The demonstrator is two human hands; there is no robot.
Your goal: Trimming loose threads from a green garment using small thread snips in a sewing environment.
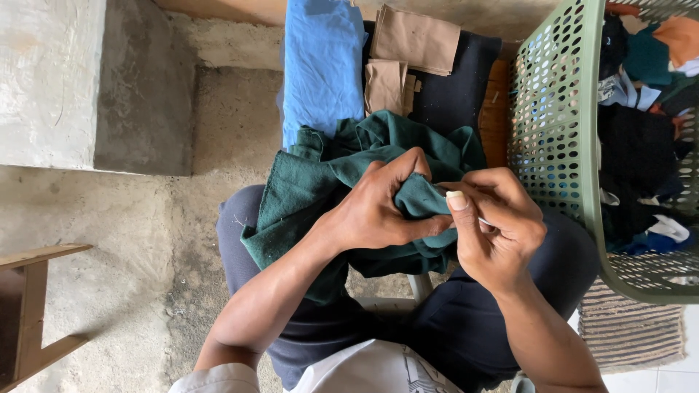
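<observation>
Across the whole lower ground spreads a rough concrete floor (131,291), with a pale concrete block (51,80) up at ten o'clock and the corner of a wooden stool (29,313) at eight o'clock. At three o'clock stands a green perforated laundry basket (557,124), filled with mixed clothes (641,138) in black, teal, orange and white, and beneath it at five o'clock lies a striped mat (630,331). Toward twelve o'clock, a folded blue cloth (320,65) rests beside a dark navy cloth (455,91), on which two folded tan pieces (411,40) lie, one just below the other. At the centre, bunched over the person's lap in dark trousers (466,327), sits the dark green cloth (306,189) — crumpled, its edge draping toward seven o'clock over one thigh. The left hand (378,211) grips a fold of this green cloth, fingers curled and pressed together around the fabric, thumb laid along it toward three o'clock. The right hand (499,225) meets it just beside, at four o'clock from centre, its thumb and forefinger pinched tightly together against the cloth's edge — a thin pale sliver shows beside the thumb, too small to tell what it is. Both hands touch the cloth and nearly touch each other.
</observation>
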